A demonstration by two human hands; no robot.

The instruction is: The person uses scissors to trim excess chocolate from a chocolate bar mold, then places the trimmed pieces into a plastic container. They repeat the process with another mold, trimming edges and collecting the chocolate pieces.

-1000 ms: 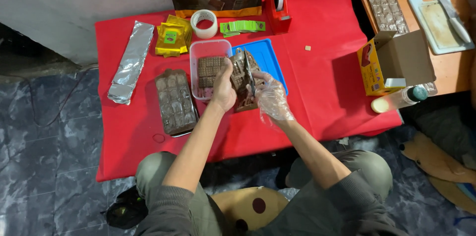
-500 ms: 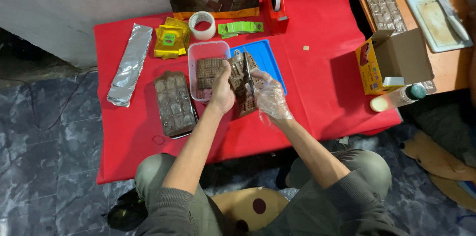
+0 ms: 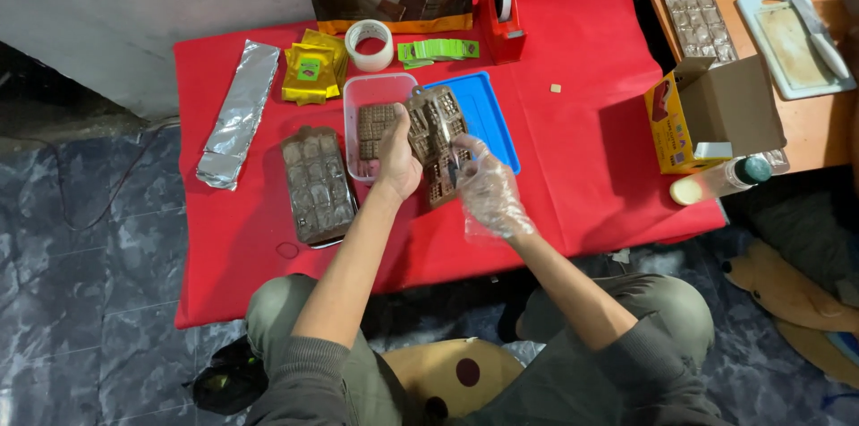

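Since the earlier frames little has shifted: both hands stay at the centre of the frame on the chocolate mould (image 3: 435, 141), which remains tilted above the clear plastic container (image 3: 376, 90) and the blue tray (image 3: 488, 113).

Head view: the left hand (image 3: 398, 157), bare, is curled around the mould's left edge, gripping it. The right hand (image 3: 483, 193), in a thin clear glove, has its fingers closed on the mould's lower right side. The container holds brown chocolate pieces. Left of it, a second mould (image 3: 315, 184) lies flat on the red surface (image 3: 582, 122), with a foil strip (image 3: 240, 113) further left. Along the upper edge sit a tape roll (image 3: 369, 44), yellow packets (image 3: 311, 68) and a red tape dispenser (image 3: 501, 19). An open cardboard box (image 3: 707, 113) stands at the right.
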